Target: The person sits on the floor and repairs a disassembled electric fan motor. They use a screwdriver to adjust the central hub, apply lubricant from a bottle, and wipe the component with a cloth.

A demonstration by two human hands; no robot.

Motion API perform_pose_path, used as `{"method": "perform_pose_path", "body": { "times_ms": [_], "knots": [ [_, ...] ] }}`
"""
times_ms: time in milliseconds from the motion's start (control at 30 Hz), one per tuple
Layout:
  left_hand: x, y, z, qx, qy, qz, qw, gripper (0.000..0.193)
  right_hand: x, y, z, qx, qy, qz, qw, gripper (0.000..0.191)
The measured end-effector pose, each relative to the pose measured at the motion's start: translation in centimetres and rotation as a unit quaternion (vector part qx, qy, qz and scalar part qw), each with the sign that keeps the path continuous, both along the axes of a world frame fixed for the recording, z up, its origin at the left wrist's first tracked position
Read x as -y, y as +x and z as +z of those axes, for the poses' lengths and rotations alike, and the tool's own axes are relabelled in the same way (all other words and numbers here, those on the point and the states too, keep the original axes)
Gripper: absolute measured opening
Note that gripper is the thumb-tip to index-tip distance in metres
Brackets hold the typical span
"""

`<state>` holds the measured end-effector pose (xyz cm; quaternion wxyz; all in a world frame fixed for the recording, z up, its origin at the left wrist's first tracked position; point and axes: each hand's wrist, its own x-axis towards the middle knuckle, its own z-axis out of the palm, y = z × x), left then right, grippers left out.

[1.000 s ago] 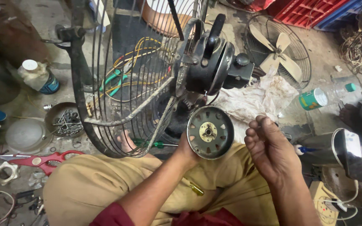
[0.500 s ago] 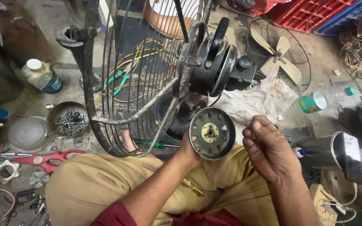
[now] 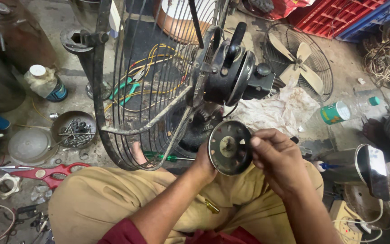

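Two hands meet on one part here, and many loose things lie around them. At the far left, red scissors (image 3: 46, 173) lie on the floor, and just above them a metal bowl (image 3: 73, 129) holds screws and nuts. Next comes the big wire fan guard (image 3: 145, 90), standing tilted, with the black fan motor (image 3: 231, 74) fixed at its centre. Under the guard, a green-handled screwdriver (image 3: 161, 157) lies on the ground.

The left hand (image 3: 204, 165) is mostly hidden behind the round motor cover (image 3: 229, 147); it supports the cover from behind and below, but I cannot tell how its fingers curl. The right hand (image 3: 278, 162) has its fingers closed on the cover's right edge, thumb on the front face. The cover is held above the lap, just below the motor.

To handle it well, I think the cover should stay level with the motor and close to it, so no small piece drops.
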<state>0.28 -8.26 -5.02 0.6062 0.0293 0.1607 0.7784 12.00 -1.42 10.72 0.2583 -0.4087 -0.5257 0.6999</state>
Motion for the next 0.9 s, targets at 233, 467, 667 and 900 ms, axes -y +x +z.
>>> {"method": "perform_pose_path", "body": {
  "times_ms": [233,467,667,900],
  "knots": [
    [-0.4,0.7,-1.2,-0.026,-0.017,0.014,0.999,0.031,0.6,-0.7,0.2,0.014,0.078,0.082,0.993,0.008],
    [-0.3,0.6,-0.7,-0.014,-0.040,-0.010,0.999,0.033,0.6,-0.9,0.7,0.073,0.041,0.061,0.995,0.028],
    [-0.1,0.4,-0.2,-0.012,-0.058,-0.014,0.998,0.033,0.7,-0.9,0.4,0.162,0.280,0.120,0.939,0.014],
    [-0.7,0.6,-0.6,0.027,-0.057,-0.019,0.998,0.034,2.4,-2.8,1.9,0.264,0.489,0.169,0.814,0.016]
  ]
}}
